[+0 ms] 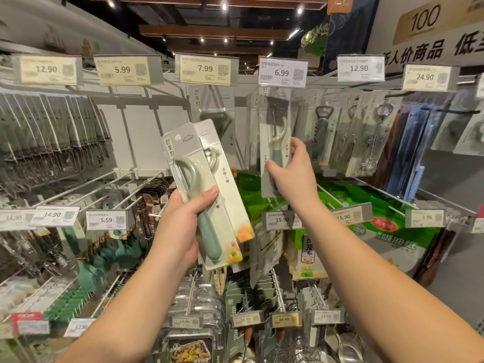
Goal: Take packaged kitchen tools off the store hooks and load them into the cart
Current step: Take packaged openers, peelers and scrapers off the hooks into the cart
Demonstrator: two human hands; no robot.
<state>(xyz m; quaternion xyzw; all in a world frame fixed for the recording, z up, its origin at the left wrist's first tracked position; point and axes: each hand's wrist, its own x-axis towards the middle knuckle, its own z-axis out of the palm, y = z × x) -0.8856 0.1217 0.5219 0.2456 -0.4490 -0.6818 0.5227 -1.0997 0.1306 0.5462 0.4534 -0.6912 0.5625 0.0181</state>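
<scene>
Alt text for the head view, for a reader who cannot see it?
At a store rack, the left hand holds two packaged peelers while the right hand grips another hanging peeler pack under the 6.99 price tag.

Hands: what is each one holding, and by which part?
Left hand grips two peeler packs around their lower middle. Right hand pinches the lower part of a hanging peeler pack.

Left hand point(180, 221) grips two packaged peelers point(209, 195), tilted; right hand point(293, 171) pinches hanging peeler pack point(276, 137) under 6.99 price tag point(282, 72).
</scene>
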